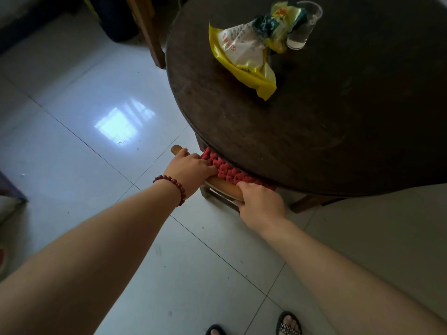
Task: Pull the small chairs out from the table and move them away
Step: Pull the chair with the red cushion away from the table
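Observation:
A small wooden chair (223, 186) with a red woven seat (227, 171) is tucked under the near edge of the round dark table (314, 122). Only its front rail, one rail end and a strip of the seat show; everything else is hidden under the tabletop. My left hand (188, 169), with a red bead bracelet on the wrist, grips the left part of the front rail. My right hand (260, 201) grips the right part of the same rail.
On the table lie a yellow and white plastic bag (244, 61) and a clear glass (303, 25). A wooden chair leg (147, 32) stands beyond the table at the top. Glossy white floor tiles (96, 146) spread to the left and front. My sandalled feet (289, 323) are at the bottom.

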### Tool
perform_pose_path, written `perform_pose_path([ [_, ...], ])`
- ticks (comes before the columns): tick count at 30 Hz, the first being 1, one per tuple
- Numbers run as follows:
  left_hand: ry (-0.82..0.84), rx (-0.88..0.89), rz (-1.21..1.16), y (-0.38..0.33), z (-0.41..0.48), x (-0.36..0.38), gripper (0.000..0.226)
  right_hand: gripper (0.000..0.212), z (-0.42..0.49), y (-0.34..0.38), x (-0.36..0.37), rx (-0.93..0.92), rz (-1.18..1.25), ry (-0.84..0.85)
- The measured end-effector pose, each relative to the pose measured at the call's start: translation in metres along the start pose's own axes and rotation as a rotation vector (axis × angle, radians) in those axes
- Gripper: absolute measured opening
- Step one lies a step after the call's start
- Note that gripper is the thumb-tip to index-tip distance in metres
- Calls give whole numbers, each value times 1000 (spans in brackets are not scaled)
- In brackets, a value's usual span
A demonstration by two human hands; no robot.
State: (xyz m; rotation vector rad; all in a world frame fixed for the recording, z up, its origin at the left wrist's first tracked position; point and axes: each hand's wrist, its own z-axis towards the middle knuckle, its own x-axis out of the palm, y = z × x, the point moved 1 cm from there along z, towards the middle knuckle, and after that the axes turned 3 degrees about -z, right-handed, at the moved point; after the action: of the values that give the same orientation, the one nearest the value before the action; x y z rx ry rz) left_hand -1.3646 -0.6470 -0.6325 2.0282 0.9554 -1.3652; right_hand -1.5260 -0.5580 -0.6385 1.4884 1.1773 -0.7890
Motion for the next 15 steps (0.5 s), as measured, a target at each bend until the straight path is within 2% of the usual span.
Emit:
perform_pose_path([
  [9,13,-5,14,-18,-9,-3,35,33,-12,-14,3,-19,-7,-74],
  [15,-2,-35,-4,-39,-25,-3,36,45,-28,-24,0,-63,-33,-56],
])
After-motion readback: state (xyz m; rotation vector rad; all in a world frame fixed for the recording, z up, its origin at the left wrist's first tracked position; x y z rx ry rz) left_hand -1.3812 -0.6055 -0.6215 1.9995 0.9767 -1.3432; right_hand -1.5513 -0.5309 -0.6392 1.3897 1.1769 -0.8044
